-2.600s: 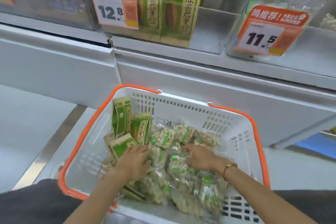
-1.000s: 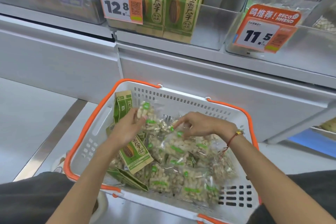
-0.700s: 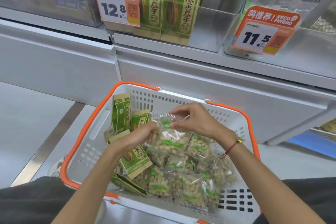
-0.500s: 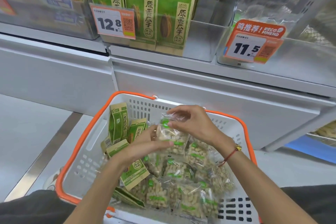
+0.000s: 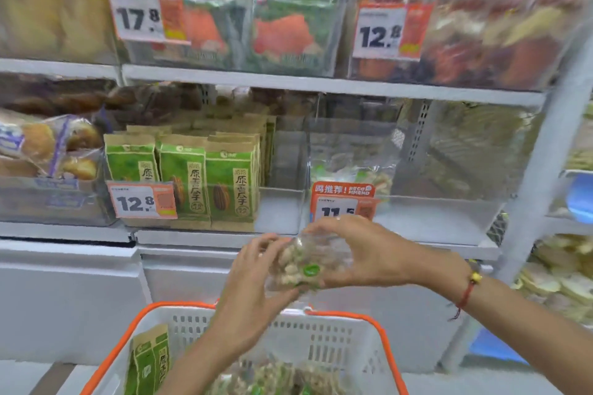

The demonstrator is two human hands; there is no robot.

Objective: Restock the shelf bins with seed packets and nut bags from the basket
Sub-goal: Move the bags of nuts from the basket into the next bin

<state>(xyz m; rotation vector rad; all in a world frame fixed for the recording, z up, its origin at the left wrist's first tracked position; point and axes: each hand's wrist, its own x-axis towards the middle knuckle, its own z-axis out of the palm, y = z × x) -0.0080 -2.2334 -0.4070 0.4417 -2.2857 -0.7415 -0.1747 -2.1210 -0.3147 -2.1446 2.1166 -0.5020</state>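
Both hands, left hand (image 5: 253, 279) and right hand (image 5: 369, 253), grasp a clear nut bag (image 5: 301, 266) above the basket (image 5: 382, 330); next likely needs lifting into the 11.5 bin (image 5: 433, 215).

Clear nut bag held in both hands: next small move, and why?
Probably lift the clear nut bag up and forward into the clear plastic bin behind the 11.5 price tag. The left hand and right hand hold it just below that bin, which already holds similar bags.
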